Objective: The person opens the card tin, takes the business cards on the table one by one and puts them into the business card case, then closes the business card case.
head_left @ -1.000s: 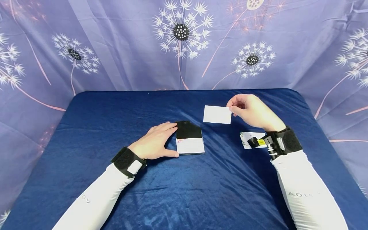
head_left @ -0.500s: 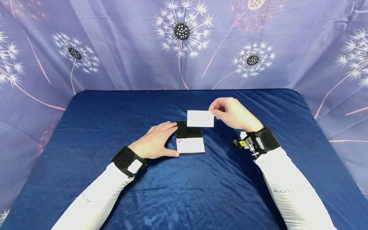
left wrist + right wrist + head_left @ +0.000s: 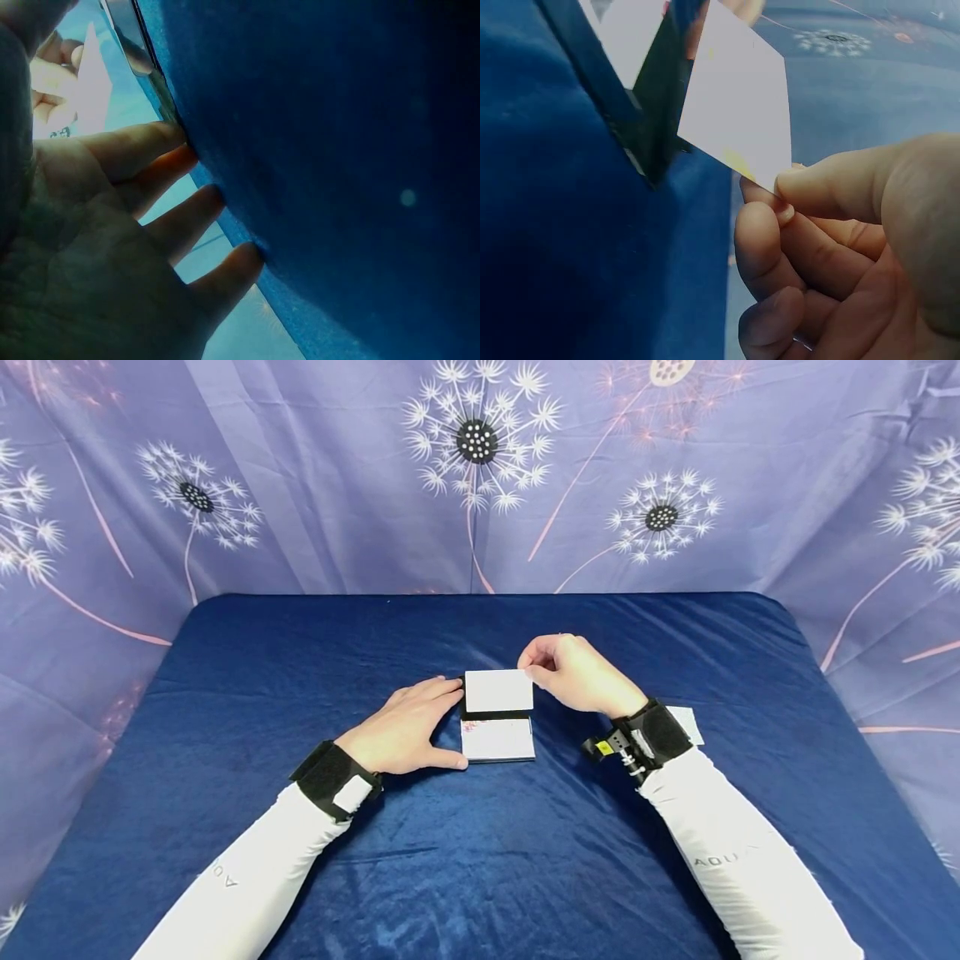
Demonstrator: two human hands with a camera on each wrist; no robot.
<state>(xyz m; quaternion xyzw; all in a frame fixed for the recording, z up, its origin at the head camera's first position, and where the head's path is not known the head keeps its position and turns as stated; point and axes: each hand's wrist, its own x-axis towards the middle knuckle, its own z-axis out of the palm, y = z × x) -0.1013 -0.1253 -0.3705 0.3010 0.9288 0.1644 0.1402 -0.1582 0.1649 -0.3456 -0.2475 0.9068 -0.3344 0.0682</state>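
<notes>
A thin white card is pinched at its right corner between the thumb and fingers of my right hand. In the head view it overlaps the far half of a small black case; the right wrist view shows the card tilted above it. The case's near half holds a white card with a pink floral corner. My left hand rests at the case's left side, its fingers extended and its thumb at the near left corner. In the left wrist view the fingertips point down to the blue cloth.
Another white card or small stack lies to the right, partly hidden behind my right wrist strap. Blue cloth covers the table. A lilac curtain with dandelion prints hangs behind it.
My right hand has carried the card left and nearer to me, from beside the case to over its far half. The left hand and the case have stayed in place.
</notes>
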